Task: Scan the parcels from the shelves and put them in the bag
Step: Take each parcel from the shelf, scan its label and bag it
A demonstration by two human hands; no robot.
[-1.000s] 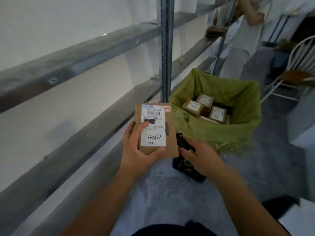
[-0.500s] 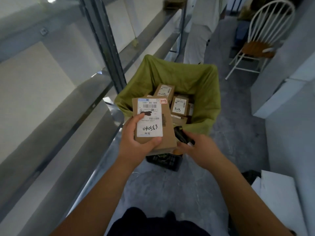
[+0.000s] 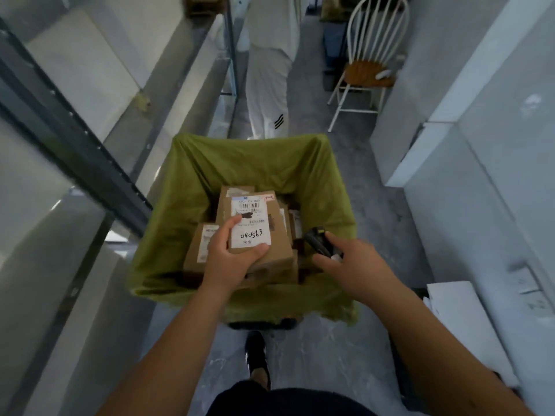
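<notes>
Head view: left hand (image 3: 229, 259) holds a labelled parcel (image 3: 255, 232) inside the mouth of the green bag (image 3: 186, 187), fingers and thumb curled round its near end, not yet released. Right hand (image 3: 348, 262) grips the black scanner (image 3: 318, 240). Several parcels (image 3: 199, 247) already lie in the bag. Visible shelves (image 3: 120, 121) appear bare; remaining stock cannot be judged.

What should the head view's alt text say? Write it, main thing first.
A left hand holds a labelled cardboard parcel over a green bag already holding other parcels, while the right hand grips a black scanner. Metal shelving stands left; a white chair stands beyond.
</notes>
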